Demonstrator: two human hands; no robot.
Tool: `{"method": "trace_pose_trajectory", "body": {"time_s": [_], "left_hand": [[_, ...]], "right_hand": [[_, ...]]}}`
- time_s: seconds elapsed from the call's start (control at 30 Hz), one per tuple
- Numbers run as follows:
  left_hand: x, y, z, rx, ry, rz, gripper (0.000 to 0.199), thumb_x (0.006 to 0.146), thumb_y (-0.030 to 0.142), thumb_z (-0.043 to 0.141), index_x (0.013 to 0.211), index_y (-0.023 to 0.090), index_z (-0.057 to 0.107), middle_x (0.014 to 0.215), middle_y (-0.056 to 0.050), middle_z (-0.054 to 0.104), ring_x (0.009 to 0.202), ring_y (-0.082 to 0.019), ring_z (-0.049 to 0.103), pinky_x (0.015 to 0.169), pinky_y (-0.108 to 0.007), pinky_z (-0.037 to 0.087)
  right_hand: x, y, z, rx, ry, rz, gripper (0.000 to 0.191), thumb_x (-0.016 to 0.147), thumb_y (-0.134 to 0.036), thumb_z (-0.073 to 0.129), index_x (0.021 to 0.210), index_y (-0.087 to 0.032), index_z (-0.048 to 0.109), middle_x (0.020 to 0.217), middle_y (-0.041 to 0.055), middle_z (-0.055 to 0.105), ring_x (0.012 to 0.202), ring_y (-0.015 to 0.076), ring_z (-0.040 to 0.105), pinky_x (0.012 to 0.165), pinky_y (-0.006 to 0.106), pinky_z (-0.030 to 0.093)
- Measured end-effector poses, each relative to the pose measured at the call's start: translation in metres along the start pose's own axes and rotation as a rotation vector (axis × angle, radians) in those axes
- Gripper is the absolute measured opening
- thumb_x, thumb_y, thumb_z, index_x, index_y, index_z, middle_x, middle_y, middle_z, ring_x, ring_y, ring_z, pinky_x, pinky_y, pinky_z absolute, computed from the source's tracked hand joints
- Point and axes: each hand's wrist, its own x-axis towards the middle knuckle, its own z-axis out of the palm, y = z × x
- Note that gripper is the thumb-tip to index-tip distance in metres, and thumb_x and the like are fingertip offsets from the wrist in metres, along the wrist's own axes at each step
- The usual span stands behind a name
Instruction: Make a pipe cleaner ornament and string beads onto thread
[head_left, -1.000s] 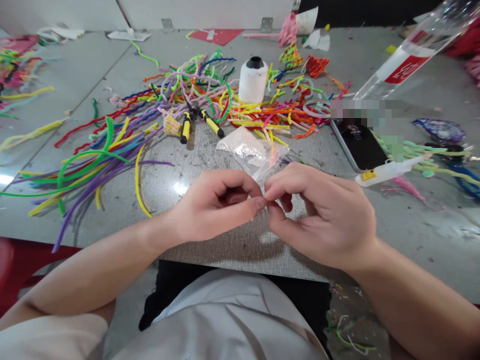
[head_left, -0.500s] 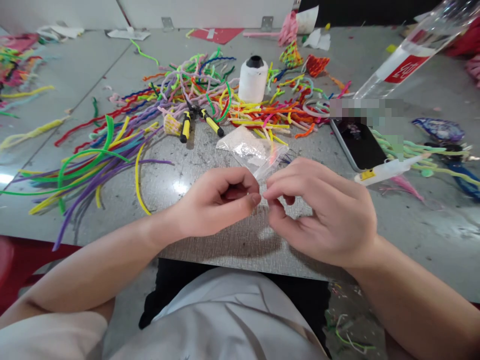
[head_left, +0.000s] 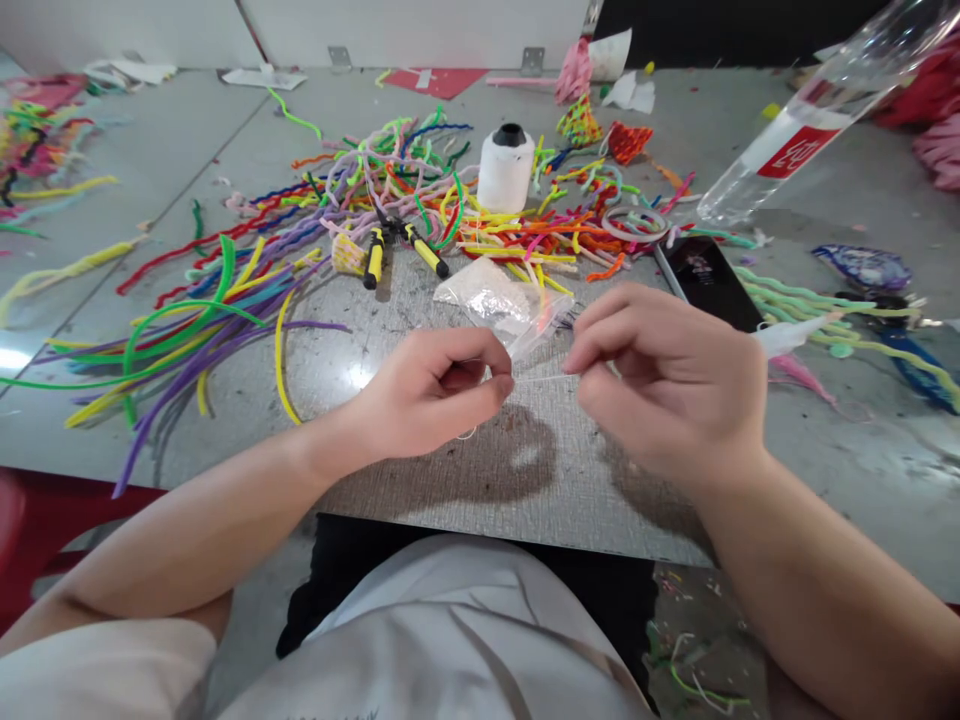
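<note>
A thin white thread (head_left: pixel 541 378) stretches between my two hands above the grey table. My left hand (head_left: pixel 442 390) is closed, thumb and forefinger pinching one end of it; a small loop of thread hangs below. My right hand (head_left: pixel 667 380) pinches the other part of the thread between thumb and fingers. Just beyond my fingers lies a clear plastic bag (head_left: pixel 495 295) with small pale contents. Behind it stands a white thread spool (head_left: pixel 506 170) with a dark top. Pliers with yellow and black handles (head_left: pixel 373 258) lie to its left.
Colourful fuzzy stems (head_left: pixel 217 320) spread over the left and middle of the table. At the right are a phone (head_left: pixel 709 280), a white-tipped tube (head_left: pixel 795 335) partly behind my right hand, a leaning clear bottle (head_left: pixel 787 145) and a blue patterned packet (head_left: pixel 862 267).
My right hand has moved right and slightly up, away from my left hand. The thread between them now shows stretched out. The view has shifted slightly.
</note>
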Motion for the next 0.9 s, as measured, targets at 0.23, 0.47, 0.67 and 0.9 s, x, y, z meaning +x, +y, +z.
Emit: {"method": "trace_pose_trajectory", "body": {"time_s": [0.23,0.47,0.67,0.9], "left_hand": [[0.003,-0.004,-0.002,0.28,0.061,0.271,0.01,0.086,0.011,0.064,0.08,0.019,0.065,0.056,0.01,0.043,0.048,-0.006,0.034,0.05,-0.023,0.031],[0.004,-0.007,-0.003,0.104,0.08,0.096,0.009,0.09,0.019,0.068,0.082,0.019,0.065,0.056,0.008,0.045,0.049,-0.007,0.035,0.049,-0.023,0.029],[0.007,-0.014,-0.002,-0.208,0.019,-0.112,0.017,0.095,0.033,0.068,0.088,0.018,0.068,0.055,0.007,0.047,0.048,-0.009,0.037,0.046,-0.025,0.028],[0.008,-0.013,-0.005,-0.175,0.0,-0.165,0.008,0.089,0.022,0.064,0.093,0.017,0.068,0.054,0.009,0.045,0.048,-0.008,0.036,0.046,-0.024,0.027]], "right_hand": [[0.009,0.014,-0.006,0.443,0.224,0.176,0.02,0.07,-0.007,0.064,0.062,-0.025,0.063,0.062,0.0005,0.05,0.057,0.0156,0.046,0.049,0.034,0.03],[0.017,0.025,-0.024,0.655,0.175,0.285,0.025,0.073,-0.01,0.066,0.062,-0.024,0.049,0.067,0.0022,0.052,0.058,0.0175,0.052,0.041,0.029,0.03],[0.013,0.043,-0.023,0.77,0.044,0.374,0.021,0.082,-0.028,0.062,0.075,-0.028,0.042,0.063,0.0015,0.059,0.054,0.0209,0.059,0.042,0.032,0.036],[0.01,0.069,-0.023,0.718,0.01,0.33,0.027,0.085,-0.034,0.067,0.074,-0.03,0.042,0.051,-0.0067,0.026,0.043,0.0167,0.029,0.042,0.036,0.031]]}}
